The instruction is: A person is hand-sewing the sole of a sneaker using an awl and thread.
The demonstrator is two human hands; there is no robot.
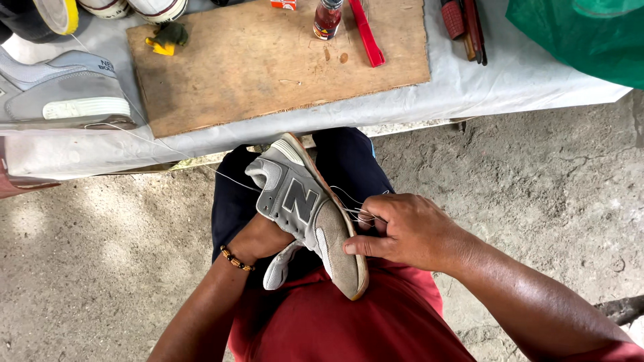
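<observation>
Mid-stitch on the grey sneaker [305, 214]: left hand [258, 238] cradles it, right hand [402, 231] pinches thread [349, 201] at 3 o'clock; next, pull taut.

One head camera looks steeply down, close over the lap, facing the desk [469, 87] edge and floor [100, 268] ahead.

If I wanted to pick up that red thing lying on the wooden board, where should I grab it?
Grab the red tool around the middle of its long, thin body, coming straight down from above. It lies flat on the wooden board, slanted, with its top end running out of view. Pinch it across its narrow width. The small bottle stands close on one side, so come in from the other.
</observation>
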